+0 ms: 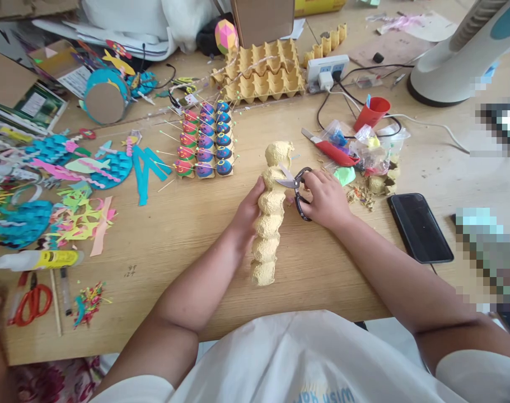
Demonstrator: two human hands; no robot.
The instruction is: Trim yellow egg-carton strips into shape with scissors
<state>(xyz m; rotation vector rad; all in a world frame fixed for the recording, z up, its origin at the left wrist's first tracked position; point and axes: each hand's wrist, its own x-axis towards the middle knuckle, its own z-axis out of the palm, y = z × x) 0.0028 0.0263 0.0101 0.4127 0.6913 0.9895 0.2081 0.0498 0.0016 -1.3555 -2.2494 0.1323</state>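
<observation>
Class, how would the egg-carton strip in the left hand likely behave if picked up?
The egg-carton strip is probably light, since it looks like moulded pulp. It may bend or tear at the narrowed joints between its cups. Its rough surface suggests it would not be slippery.

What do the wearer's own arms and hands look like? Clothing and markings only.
Left hand and right hand are both ungloved. Forearms bare, with no cables or bands visible on them. Short, plain white sleeves end above the elbows; they match the white shirt, which has pale blue lettering across the front.
</observation>
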